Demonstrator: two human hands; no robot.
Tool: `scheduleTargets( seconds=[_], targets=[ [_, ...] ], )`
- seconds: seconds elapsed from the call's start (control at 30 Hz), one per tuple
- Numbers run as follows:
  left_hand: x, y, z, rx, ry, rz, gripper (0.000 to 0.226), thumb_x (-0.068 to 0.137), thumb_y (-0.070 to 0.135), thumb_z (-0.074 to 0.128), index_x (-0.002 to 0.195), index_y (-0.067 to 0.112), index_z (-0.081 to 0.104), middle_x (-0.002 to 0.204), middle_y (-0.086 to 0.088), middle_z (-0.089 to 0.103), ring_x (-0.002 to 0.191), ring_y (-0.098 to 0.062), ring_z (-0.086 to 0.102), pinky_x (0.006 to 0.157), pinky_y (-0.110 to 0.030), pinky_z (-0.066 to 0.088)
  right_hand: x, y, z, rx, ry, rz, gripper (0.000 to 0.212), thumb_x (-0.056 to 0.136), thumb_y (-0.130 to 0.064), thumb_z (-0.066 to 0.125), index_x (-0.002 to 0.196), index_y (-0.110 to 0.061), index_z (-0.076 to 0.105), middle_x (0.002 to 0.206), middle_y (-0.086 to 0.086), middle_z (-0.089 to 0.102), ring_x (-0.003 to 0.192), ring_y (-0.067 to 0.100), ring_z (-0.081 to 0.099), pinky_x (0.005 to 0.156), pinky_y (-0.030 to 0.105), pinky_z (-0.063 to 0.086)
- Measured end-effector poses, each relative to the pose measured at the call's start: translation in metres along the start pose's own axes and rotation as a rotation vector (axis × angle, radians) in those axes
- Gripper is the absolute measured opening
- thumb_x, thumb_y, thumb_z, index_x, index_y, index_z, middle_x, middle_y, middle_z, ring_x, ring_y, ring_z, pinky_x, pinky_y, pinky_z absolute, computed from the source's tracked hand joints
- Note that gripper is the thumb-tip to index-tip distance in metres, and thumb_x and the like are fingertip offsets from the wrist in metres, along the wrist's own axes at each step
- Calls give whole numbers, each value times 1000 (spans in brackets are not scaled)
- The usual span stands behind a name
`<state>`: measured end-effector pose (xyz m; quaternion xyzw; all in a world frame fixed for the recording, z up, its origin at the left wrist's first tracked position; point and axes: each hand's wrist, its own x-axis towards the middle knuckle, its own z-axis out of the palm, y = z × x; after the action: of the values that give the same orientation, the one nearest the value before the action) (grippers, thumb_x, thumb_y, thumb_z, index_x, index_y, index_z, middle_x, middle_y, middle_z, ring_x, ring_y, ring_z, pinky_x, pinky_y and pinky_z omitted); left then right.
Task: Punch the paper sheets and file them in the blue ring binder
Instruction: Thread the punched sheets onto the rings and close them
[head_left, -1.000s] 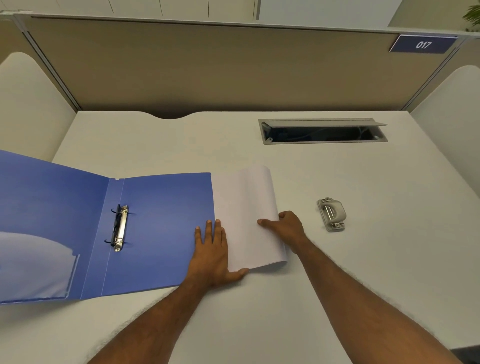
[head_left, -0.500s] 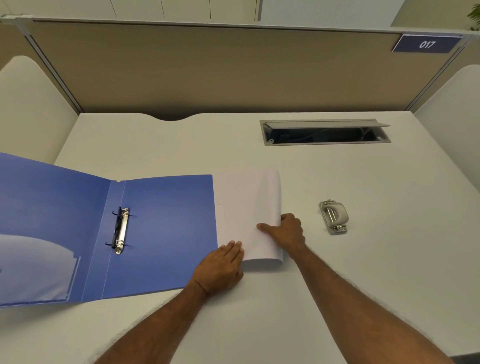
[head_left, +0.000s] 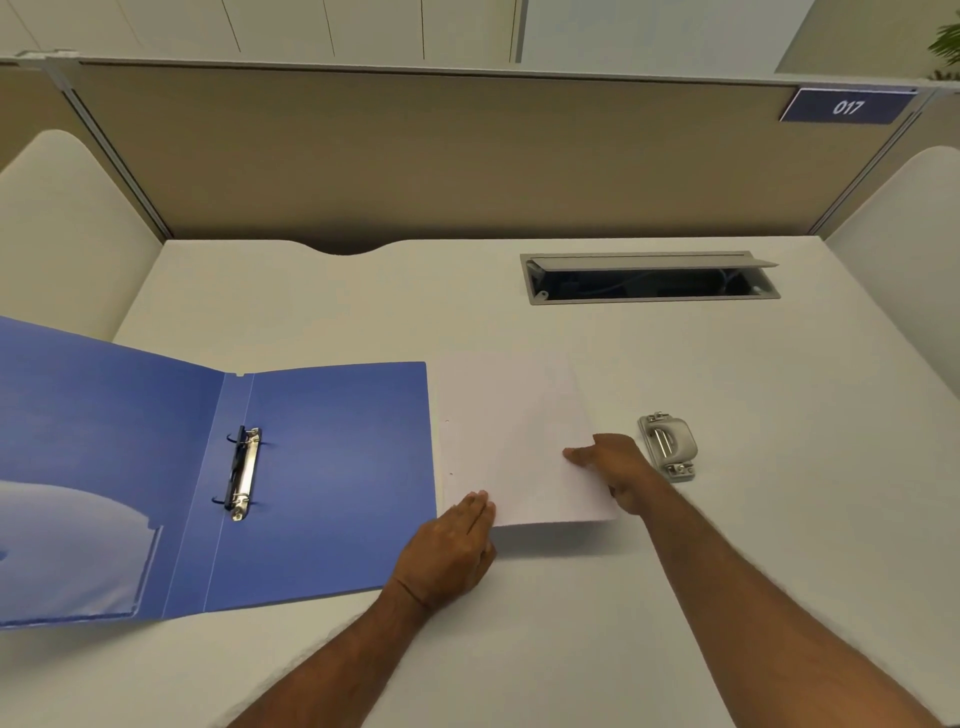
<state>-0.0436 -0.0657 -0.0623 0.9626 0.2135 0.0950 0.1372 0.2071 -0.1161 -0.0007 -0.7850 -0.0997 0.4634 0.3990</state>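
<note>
**Unseen or cut off**

Left cover of the blue ring binder (head_left: 322, 467) runs off the left edge. Count of paper sheets (head_left: 514, 441) is unreadable; two specks at their left margin are too small to call holes. Fingers of the right hand (head_left: 613, 467) are hidden at the sheets' right edge. Thumb of the left hand (head_left: 447, 551) is hidden. Inside of the cable hatch (head_left: 649, 261) is dark.

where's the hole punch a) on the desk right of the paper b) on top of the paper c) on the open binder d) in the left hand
a: the hole punch sits on the desk, right of the paper, just beside the right hand.
</note>
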Motion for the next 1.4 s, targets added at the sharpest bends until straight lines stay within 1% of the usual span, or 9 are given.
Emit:
scheduleTargets(
  seconds=[0.13,0.27,0.37,0.5,0.67,0.83,1.0,1.2,1.4],
  targets=[
    [-1,3,0,29,-73,-33,69,100,32,7,114,5,68,118,-10,69,106,-22,68,74,-29,58,33,27,-9,-252,104,-127,63,55,-28,74,114,-12,64,119,10,67,102,28,66,93,45,54],
    [-3,4,-13,-5,12,-128,71,97,53,15,121,9,65,124,-5,66,113,-17,64,86,-27,53,0,21,-5,-172,109,-202,26,76,-8,71,100,-16,63,107,7,68,91,26,65,91,41,51],
    [7,-6,-20,-329,247,-412,65,94,57,31,132,10,55,134,-4,59,123,-17,55,101,-29,44,-7,26,-10,-41,56,-227,25,82,-2,67,105,-11,65,105,11,72,82,25,67,83,39,54],
    [42,-27,-46,-842,301,-736,45,94,34,54,133,11,53,128,-1,59,118,-15,55,102,-28,43,-10,25,-12,41,17,-296,28,84,-3,66,108,-17,65,103,9,74,92,31,70,89,48,55],
    [64,-56,-79,-1175,347,-836,48,98,20,49,144,12,35,123,-7,61,112,-24,60,94,-37,51,-21,8,6,103,-48,-435,33,88,-5,63,115,-23,63,114,4,72,104,27,68,93,46,53],
    [43,-77,-115,-1040,447,-670,21,100,18,45,115,18,60,107,3,67,94,-11,64,84,-31,53,-35,-11,43,93,-137,-515,36,91,-8,62,125,-17,58,120,3,68,109,23,65,95,41,52],
    [5,-89,-136,-815,731,-612,22,98,13,48,92,29,61,86,6,65,75,4,61,70,-10,50,-51,-33,95,22,-125,-641,36,93,-15,59,128,-15,53,117,-2,64,101,12,63,94,31,52],
    [-28,-103,-124,-803,776,-657,20,98,11,47,94,26,59,81,20,65,80,7,61,73,-9,49,-58,-32,143,-27,-133,-656,35,94,-22,56,128,-15,55,112,-3,66,97,11,64,92,34,52],
    [-30,-121,-128,-654,794,-700,17,99,16,47,101,13,63,84,-2,65,74,-13,61,66,-24,52,-59,-37,159,-68,-118,-701,35,93,-31,53,126,-20,53,107,-11,64,94,4,63,78,16,56]
  ],
)
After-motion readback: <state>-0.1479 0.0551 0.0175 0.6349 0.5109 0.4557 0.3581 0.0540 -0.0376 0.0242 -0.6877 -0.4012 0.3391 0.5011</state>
